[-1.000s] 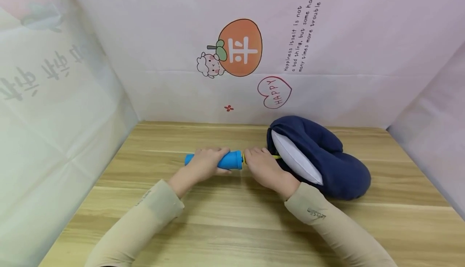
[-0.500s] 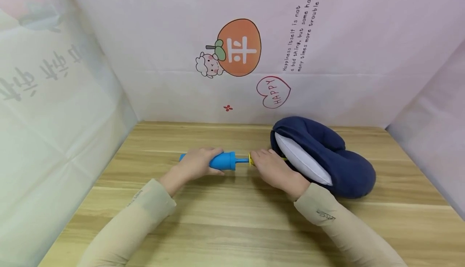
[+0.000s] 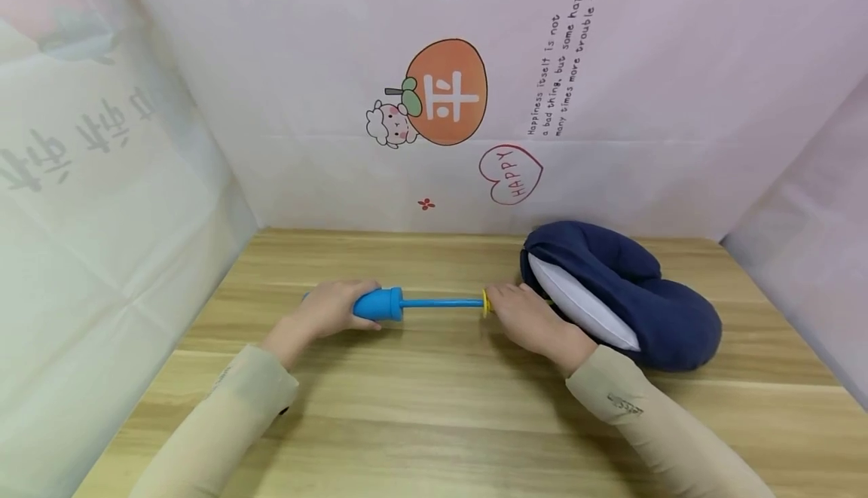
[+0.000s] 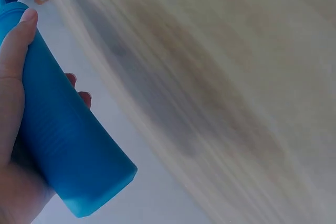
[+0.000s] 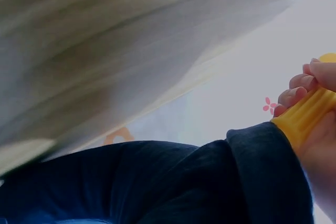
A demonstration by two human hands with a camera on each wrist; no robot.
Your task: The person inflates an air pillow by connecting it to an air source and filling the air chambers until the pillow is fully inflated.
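Note:
A hand pump is drawn out between my two hands over the wooden table. My left hand (image 3: 325, 311) grips its blue barrel (image 3: 380, 304), with the thumb along the side in the left wrist view. From the barrel a thin blue rod (image 3: 442, 303) runs across to a yellow flange (image 3: 486, 303). My right hand (image 3: 532, 322) wraps round the ribbed yellow handle (image 5: 300, 118). The handle's far end meets a navy U-shaped neck pillow (image 3: 620, 294), whose pale inner panel (image 3: 583, 298) faces me. That joint is hidden by fabric and fingers.
The wood-grain tabletop (image 3: 420, 423) spreads under both hands. Behind it hangs a pale printed cloth (image 3: 325, 181) with cartoon fruit and lettering, and similar cloth (image 3: 136, 204) closes the left side.
My left hand and the barrel have moved left, my right hand and the handle right. The rod, almost wholly inside the barrel before, now shows at length. The pillow has shifted right.

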